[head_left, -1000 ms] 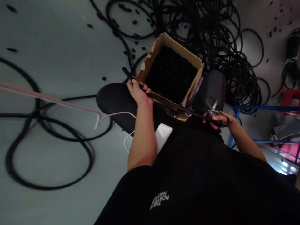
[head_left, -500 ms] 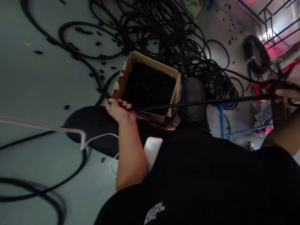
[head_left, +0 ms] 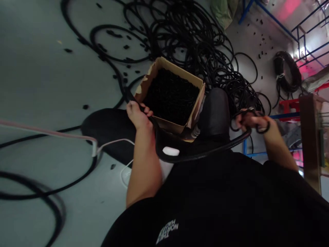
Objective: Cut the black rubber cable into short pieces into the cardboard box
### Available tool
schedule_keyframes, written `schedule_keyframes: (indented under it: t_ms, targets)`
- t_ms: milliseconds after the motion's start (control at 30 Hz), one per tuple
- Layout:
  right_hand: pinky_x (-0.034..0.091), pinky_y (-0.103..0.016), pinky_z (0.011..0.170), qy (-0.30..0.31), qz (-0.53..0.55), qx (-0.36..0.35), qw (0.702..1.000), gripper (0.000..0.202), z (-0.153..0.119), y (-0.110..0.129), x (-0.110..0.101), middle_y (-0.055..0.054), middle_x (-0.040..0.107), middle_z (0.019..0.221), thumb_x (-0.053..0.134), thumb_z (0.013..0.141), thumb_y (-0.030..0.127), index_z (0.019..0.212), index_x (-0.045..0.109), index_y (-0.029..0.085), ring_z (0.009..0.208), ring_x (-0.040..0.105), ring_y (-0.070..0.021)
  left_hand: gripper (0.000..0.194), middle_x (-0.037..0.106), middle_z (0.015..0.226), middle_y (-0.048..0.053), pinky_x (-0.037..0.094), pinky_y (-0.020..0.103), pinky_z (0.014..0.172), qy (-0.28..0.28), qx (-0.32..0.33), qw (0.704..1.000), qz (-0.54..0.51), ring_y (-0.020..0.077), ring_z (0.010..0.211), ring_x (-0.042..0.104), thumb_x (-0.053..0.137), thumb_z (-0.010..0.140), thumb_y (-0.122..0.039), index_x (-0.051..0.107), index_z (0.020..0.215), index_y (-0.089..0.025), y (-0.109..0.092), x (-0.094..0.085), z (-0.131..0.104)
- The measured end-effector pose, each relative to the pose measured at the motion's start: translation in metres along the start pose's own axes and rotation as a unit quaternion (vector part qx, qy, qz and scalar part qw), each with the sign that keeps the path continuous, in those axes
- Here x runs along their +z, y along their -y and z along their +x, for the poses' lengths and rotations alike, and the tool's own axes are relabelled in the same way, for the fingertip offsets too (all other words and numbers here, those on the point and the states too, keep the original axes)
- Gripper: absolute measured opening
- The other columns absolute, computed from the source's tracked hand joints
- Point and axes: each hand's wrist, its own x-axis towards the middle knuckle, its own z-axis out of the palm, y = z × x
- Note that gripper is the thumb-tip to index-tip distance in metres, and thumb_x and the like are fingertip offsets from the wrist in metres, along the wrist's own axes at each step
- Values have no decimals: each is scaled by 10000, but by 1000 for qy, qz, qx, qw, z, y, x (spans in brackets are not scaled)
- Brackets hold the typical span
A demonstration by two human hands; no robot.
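Observation:
My left hand (head_left: 139, 112) is closed around a black tube (head_left: 190, 157) beside the near left side of a cardboard box (head_left: 196, 80). Small black pieces (head_left: 172, 96) fill much of the box. From my left hand the tube sags across my lap and rises to my right hand (head_left: 252, 120). My right hand is closed on the tube, with dark loops, which look like scissor handles, around its fingers; blur hides the details. A white device (head_left: 171, 151) with a pale cable lies on my lap, partly behind the tube.
Tangled black tubing (head_left: 190, 31) covers the floor beyond the box. A bound coil (head_left: 287, 70) lies at the right, near blue metal frames (head_left: 273, 18) and a brown post (head_left: 308, 137). Small black pieces are scattered on the floor at the left.
My right hand has come inward from the far right, and the tube between my hands has gone from taut to sagging. The view has shifted slightly.

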Motion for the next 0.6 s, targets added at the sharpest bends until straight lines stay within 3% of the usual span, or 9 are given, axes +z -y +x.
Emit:
schedule_keyframes:
  t_ms: [67,133,200,300,433,500,600]
  targets:
    - [758,-377,825,62,66,17,996,798,62,-68,28,-148,865,1209,877,988,914,1295,743,190,929,869,-238,320,491,781,-92,229,173,480,14,1,1000,4,51,529,370,363,1327,-163,559,1075,-195,1,0,0]
    - [726,-351,728,111,116,52,986,958,101,-119,57,-102,841,1084,931,821,1020,1224,707,181,805,829,-212,348,503,772,-80,233,182,476,22,8,1000,5,59,531,377,354,1318,-168,593,1067,-183,2,0,0]
    - [707,-317,771,119,96,70,986,900,125,-149,80,-83,835,1054,913,899,973,1261,717,173,876,830,-205,337,513,767,-75,239,190,480,25,17,999,10,71,536,386,347,1310,-170,600,1089,-191,4,2,0]
    - [681,-313,827,89,72,43,992,732,159,-157,97,-57,822,1079,924,997,826,1305,722,193,944,805,-199,273,525,761,-76,241,198,494,44,26,998,40,82,552,400,395,1310,-171,590,1123,-209,9,4,1]
    - [625,-290,794,20,8,-8,1000,589,228,-141,95,-16,764,1048,1044,962,614,1193,675,218,899,737,-170,194,558,729,-83,223,216,512,104,17,983,150,85,564,398,515,1286,-138,597,1130,-219,21,7,0]
    - [583,-272,717,-4,-36,16,999,578,268,-135,92,12,721,949,1052,967,584,1129,627,227,836,713,-165,173,586,718,-89,215,220,501,129,15,970,207,92,551,399,664,1231,-169,577,1102,-243,31,7,0]
    - [496,-261,617,-1,-107,63,992,574,316,-134,93,47,615,767,986,1041,625,983,556,249,722,638,-157,378,612,716,-91,222,226,482,165,19,951,261,94,519,405,909,1083,-285,535,1026,-269,48,5,7]
